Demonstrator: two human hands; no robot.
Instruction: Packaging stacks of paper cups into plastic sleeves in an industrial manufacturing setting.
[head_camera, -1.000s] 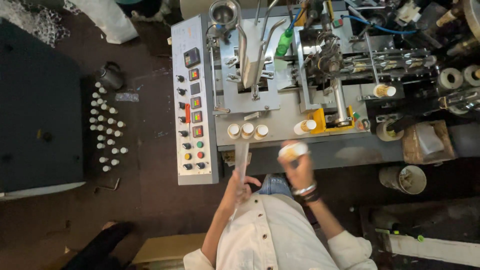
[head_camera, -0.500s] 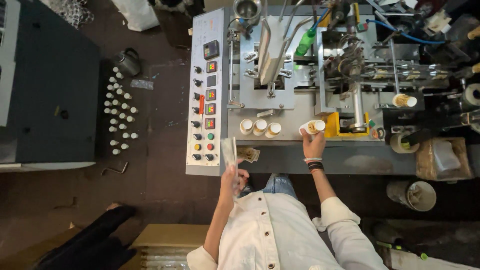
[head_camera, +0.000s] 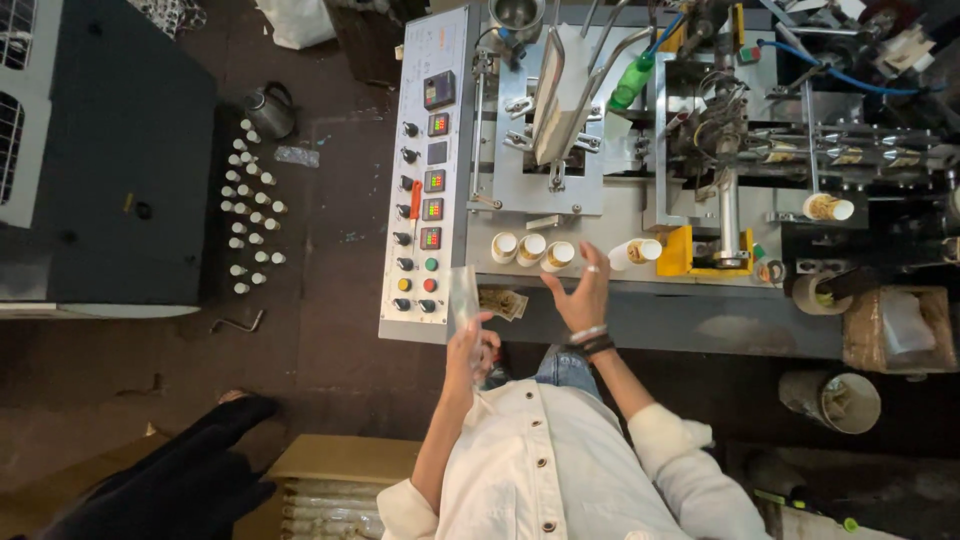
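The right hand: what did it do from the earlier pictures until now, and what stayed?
The right hand carried a stack of paper cups to the machine, let go of the stack and now hovers open beside it. The left hand still holds a clear sleeve. The three cup stacks stayed.

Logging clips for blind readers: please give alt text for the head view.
Seen from overhead, a person in a white jacket stands at a grey machine; the right hand reaches open toward paper cups on its deck, while the left hand holds up a clear plastic sleeve beside the control panel.
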